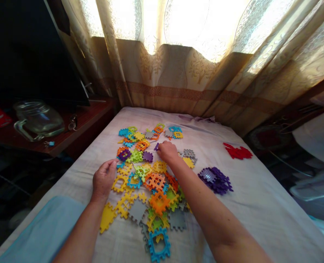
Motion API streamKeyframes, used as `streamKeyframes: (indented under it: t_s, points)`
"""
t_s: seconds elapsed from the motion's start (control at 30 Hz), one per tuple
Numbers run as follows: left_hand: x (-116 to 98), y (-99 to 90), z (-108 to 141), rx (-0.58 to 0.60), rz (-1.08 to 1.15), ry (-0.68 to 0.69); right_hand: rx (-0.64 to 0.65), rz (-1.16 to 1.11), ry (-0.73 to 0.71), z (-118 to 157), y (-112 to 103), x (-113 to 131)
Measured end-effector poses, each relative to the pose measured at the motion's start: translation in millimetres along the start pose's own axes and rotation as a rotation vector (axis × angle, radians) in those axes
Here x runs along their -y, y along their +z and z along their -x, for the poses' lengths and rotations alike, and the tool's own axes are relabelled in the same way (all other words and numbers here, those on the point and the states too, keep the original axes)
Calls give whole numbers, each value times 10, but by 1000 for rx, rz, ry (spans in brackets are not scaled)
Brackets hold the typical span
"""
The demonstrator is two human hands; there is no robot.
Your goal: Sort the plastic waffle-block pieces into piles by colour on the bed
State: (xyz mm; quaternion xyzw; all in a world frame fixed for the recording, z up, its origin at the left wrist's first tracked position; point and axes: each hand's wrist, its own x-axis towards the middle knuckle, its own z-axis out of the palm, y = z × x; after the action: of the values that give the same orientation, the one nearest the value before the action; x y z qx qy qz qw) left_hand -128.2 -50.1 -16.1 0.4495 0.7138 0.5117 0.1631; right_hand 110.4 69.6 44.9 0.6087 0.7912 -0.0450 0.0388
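My right hand (pixel 167 150) reaches over the far part of a spread heap of interlocking plastic tiles. Its fingers are closed on a small purple tile (pixel 156 147), mostly hidden by the hand. My left hand (pixel 104 179) hovers at the heap's left edge, thumb and fingers drawn together, with no tile showing in them. Close to it lie a purple tile (pixel 124 154) and a yellow frame tile (pixel 119 183). The heap also has an orange tile (pixel 159 202), a grey tile (pixel 137 210) and a blue frame tile (pixel 159 244) nearest me.
Right of my right forearm sits a pile of purple tiles (pixel 216 180). Farther right is a pile of red tiles (pixel 237 151). All lie on a pale bedsheet (pixel 260 219). On the left, a dark wooden stand (pixel 96 113) holds a glass jug (pixel 39 118) and a screen (pixel 27 51).
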Motion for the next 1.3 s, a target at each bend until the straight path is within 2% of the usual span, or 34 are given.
streamKeyframes:
  t_s: [0.1,0.17,0.27,0.37,0.47,0.53,0.67,0.8,0.93,1.1,1.2,1.3]
  points:
    - [15,-1,0,10,-2,13,-44,-26,-5,125,-41,-70]
    - [18,0,2,10,-3,16,-104,-74,19,292,-84,-208]
    - [5,-1,5,4,-4,16,-152,-153,106,652,-144,-565]
    - [-21,-7,9,4,-11,21,-172,-171,209,1062,-162,-1031]
    - [-37,-10,12,8,-18,31,-144,-132,362,1414,-112,-1458]
    - [-36,-8,11,9,-19,34,-116,-133,419,1581,-50,-1654]
    - [-19,1,0,7,-25,19,-82,-164,427,1750,50,-1786]
    - [-1,5,-12,9,-16,18,-54,-185,408,1784,35,-1712]
    - [-2,2,-10,8,-9,28,-106,-150,341,1690,-44,-1486]
    - [7,7,-4,8,-6,18,-96,-185,81,1292,-176,-852]
    - [24,15,-4,10,5,5,-86,-198,-74,930,-208,-407]
    - [17,12,0,13,9,3,-44,-154,-143,540,-153,-69]
